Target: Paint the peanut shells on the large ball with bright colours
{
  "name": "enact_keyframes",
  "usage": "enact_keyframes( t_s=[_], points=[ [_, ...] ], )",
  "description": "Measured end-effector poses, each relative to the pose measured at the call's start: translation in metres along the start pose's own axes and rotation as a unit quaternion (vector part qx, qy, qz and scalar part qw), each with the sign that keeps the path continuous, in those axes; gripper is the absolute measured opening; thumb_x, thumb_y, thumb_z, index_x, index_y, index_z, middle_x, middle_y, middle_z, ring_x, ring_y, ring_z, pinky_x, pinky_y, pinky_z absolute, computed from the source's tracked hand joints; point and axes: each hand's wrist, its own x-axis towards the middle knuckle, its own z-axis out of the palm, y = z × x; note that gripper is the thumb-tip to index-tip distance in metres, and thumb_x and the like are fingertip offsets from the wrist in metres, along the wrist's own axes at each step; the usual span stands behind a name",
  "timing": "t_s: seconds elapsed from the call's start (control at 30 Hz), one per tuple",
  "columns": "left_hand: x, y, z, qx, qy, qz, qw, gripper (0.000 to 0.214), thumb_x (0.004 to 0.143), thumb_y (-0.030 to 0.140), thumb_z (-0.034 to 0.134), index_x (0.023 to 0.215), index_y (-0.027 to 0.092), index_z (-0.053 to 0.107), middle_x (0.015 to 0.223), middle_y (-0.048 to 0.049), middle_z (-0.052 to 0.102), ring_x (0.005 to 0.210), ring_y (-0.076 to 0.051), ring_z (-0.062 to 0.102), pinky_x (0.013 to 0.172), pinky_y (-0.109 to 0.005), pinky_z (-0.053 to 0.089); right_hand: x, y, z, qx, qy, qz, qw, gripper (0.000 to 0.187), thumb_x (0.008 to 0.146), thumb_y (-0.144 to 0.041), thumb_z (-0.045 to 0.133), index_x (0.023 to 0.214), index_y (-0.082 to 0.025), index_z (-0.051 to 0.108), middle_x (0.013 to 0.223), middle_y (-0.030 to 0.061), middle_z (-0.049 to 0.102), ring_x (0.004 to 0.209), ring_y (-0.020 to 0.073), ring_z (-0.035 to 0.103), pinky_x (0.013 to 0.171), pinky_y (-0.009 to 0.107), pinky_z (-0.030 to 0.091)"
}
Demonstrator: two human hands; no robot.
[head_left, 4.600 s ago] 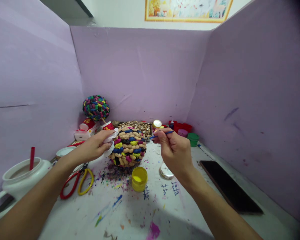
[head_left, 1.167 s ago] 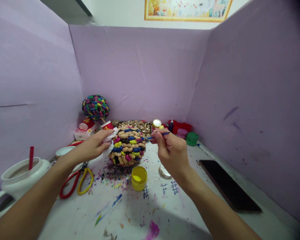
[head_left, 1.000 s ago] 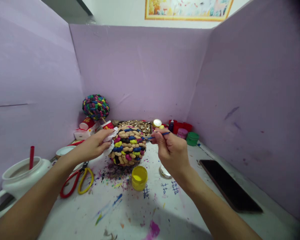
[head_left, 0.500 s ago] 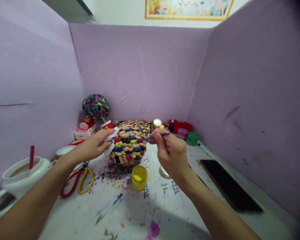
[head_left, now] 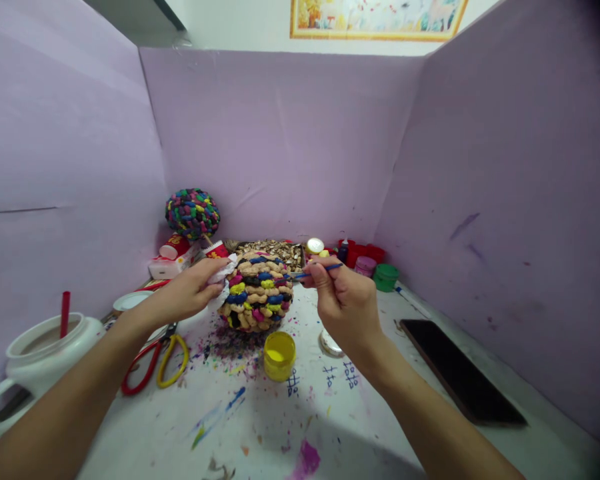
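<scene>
A dome of peanut shells (head_left: pixel 257 292), partly painted blue, yellow, pink and black, sits on the paint-spattered table (head_left: pixel 300 420). My left hand (head_left: pixel 187 295) is closed on a crumpled white tissue (head_left: pixel 221 280) pressed against the dome's left side. My right hand (head_left: pixel 344 303) pinches a thin blue paintbrush (head_left: pixel 316 269), whose tip touches the dome's upper right. An open pot of yellow paint (head_left: pixel 279 355) stands just in front of the dome.
Red and yellow scissors (head_left: pixel 153 363) lie at the left, beside a white jug (head_left: pixel 40 350). A fully painted shell ball (head_left: pixel 193 213), a tray of shells (head_left: pixel 280 250) and paint pots (head_left: pixel 375 267) line the back. A black phone (head_left: pixel 460 380) lies at the right. Purple panels enclose the table.
The right hand has shifted slightly left and nearer the dome, with small brush movements at its upper right. The left hand has kept the tissue against the dome.
</scene>
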Motion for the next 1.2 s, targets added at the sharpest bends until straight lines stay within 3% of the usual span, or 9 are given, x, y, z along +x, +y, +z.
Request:
enact_keyframes(
  t_s=[0.47, 0.8, 0.97, 1.2],
  points=[
    [0.0, 0.002, -0.001, -0.002, 0.001, -0.002, 1.0, 0.063, 0.081, 0.043, 0.035, 0.133, 0.008, 0.044, 0.136, -0.0159, 0.05, 0.123, -0.03, 0.047, 0.106, -0.043, 0.034, -0.001, 0.0, 0.001, -0.009, 0.004, -0.01, 1.0, 0.022, 0.092, -0.024, 0.044, 0.08, -0.016, 0.061, 0.069, 0.0048, 0.069, 0.059, 0.0144, 0.066, 0.053, 0.025, 0.049],
    [0.0, -0.008, 0.001, -0.026, -0.003, -0.007, 1.0, 0.068, 0.08, 0.051, 0.037, 0.134, 0.009, 0.044, 0.138, -0.0148, 0.049, 0.125, -0.029, 0.046, 0.107, -0.042, 0.033, 0.005, 0.002, -0.008, 0.062, 0.053, 0.053, 0.995, 0.022, 0.092, -0.029, 0.048, 0.081, -0.016, 0.064, 0.069, 0.0034, 0.069, 0.06, 0.0142, 0.067, 0.053, 0.026, 0.052],
    [-0.004, -0.018, -0.004, -0.114, -0.032, -0.09, 0.989, 0.068, 0.083, 0.06, 0.039, 0.139, 0.022, 0.041, 0.129, -0.0062, 0.059, 0.111, -0.03, 0.057, 0.09, -0.04, 0.049, 0.009, 0.002, -0.012, 0.081, 0.078, 0.068, 0.991, 0.022, 0.091, -0.031, 0.049, 0.081, -0.018, 0.063, 0.066, 0.0009, 0.068, 0.062, 0.0151, 0.069, 0.056, 0.028, 0.055],
    [-0.002, -0.014, -0.005, -0.103, -0.034, -0.074, 0.991, 0.074, 0.081, 0.062, 0.041, 0.14, 0.018, 0.038, 0.143, -0.0079, 0.046, 0.125, -0.03, 0.047, 0.097, -0.037, 0.045, 0.009, 0.002, -0.014, 0.078, 0.073, 0.059, 0.993, 0.022, 0.091, -0.031, 0.05, 0.08, -0.018, 0.063, 0.066, 0.0016, 0.069, 0.06, 0.0146, 0.068, 0.055, 0.027, 0.055]
  ],
)
